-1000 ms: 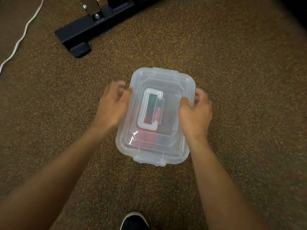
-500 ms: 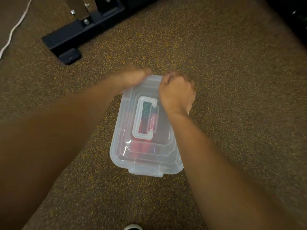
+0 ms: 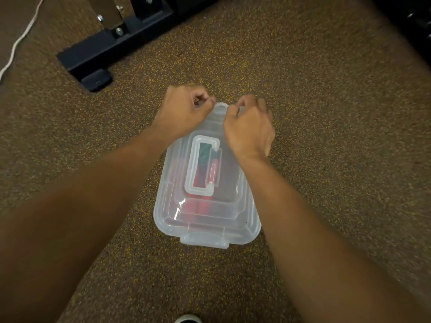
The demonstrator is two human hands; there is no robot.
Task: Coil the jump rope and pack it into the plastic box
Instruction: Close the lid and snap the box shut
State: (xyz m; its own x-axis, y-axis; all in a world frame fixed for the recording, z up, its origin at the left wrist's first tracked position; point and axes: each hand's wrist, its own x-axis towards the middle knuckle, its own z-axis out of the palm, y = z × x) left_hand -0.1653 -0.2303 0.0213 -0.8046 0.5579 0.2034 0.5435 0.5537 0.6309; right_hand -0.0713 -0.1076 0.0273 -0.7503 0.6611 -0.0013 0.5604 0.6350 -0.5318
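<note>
Clear plastic makes up the box [image 3: 207, 199], which lies on the carpet [image 3: 326, 113] with its lid [image 3: 233, 197] on and its long axis running away from the person. Red and dark shapes, taken to be the rope [image 3: 200, 203], show blurred through the lid, so the packing is judged done and only the fastening left. A near latch [image 3: 205, 238] is seen at the end closest to the person; whether it is snapped down cannot be told. The far latch [image 3: 221, 106] sits at the opposite end, and there both hands are gathered: the left hand [image 3: 182, 110] at its left, the right hand [image 3: 249, 127] at its right, fingers curled narrow and pinching at the tab or the rim beside it. The exact grip is hidden by the knuckles. Neither hand is clearly nearer; the latch lies between them. A downward press on that tab is judged to be the coming move, with the near end left for after. A black frame foot [image 3: 93, 64] and a white cord [image 3: 18, 40] lie well apart, up left.
</note>
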